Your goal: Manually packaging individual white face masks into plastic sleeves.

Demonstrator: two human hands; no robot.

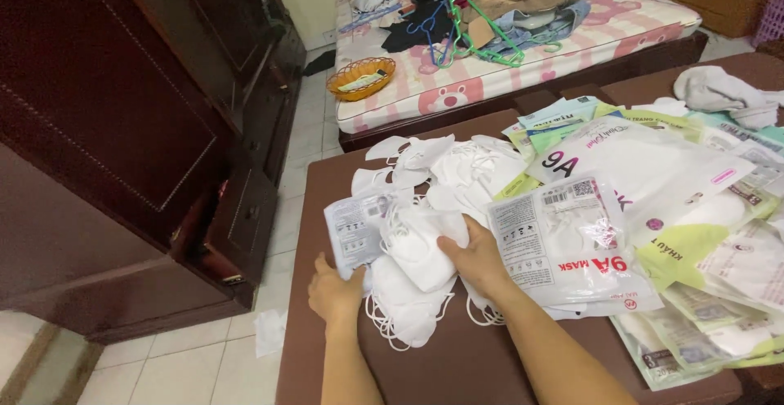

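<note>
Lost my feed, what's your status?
Left hand grips mask packet. Right hand holds white masks. Loose masks, sealed packets crowd alongside.

Two forearms enter from the bottom edge, both bare from the frame's edge to the wrist; no sleeve, cuff or glove shows on either; the left hand point(333, 292) has no ring, watch or band in view; the right hand point(476, 260) is likewise unadorned, wrist plain; the nails that show are short and unpainted; the rest of the body lies out of view.
</note>
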